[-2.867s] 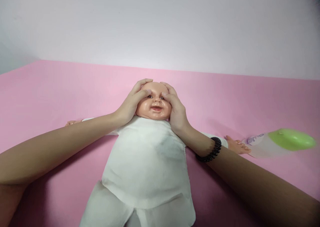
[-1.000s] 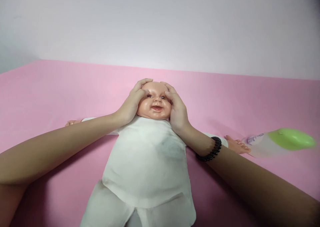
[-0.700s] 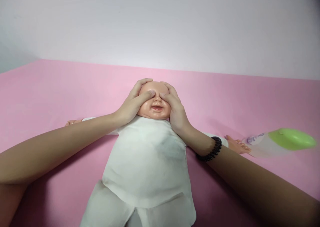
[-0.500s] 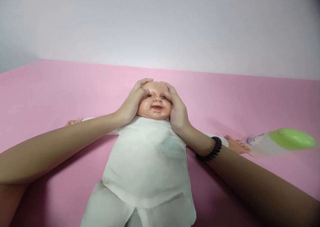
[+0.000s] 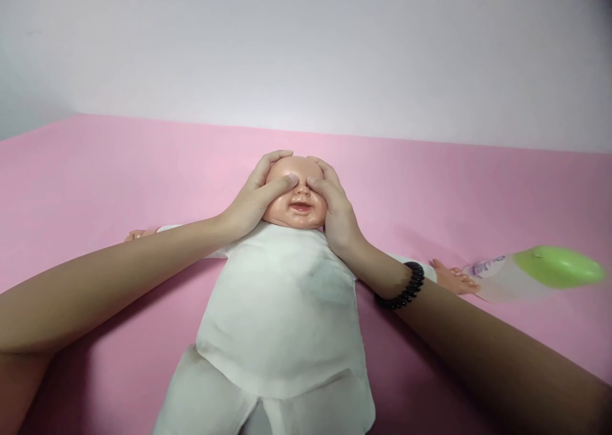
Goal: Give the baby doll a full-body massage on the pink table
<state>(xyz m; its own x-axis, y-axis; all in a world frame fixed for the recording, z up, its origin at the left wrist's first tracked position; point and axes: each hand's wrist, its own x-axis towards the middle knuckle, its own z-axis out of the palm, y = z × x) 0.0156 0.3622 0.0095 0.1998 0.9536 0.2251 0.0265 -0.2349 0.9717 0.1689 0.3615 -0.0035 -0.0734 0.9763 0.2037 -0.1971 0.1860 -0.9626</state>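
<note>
A baby doll with a white cloth body (image 5: 287,307) lies on its back, its head (image 5: 300,212) pointing away from me. My left hand (image 5: 255,196) is curved round the left side of the head, its thumb lying over one eye. On the other side my right hand (image 5: 337,208) cups the head the same way, thumb over the other eye. The doll's nose and open mouth show between my hands. My fingertips rest at the top of the head.
The doll lies on a pink surface (image 5: 143,173) that meets a pale wall. A clear bottle with a green cap (image 5: 557,266) lies at the right, beside the doll's hand (image 5: 456,280). A black coiled band (image 5: 406,287) circles my right wrist.
Both my thumbs have moved inward across the doll's face, and its eyes are now covered. The doll and the bottle have stayed in place.
</note>
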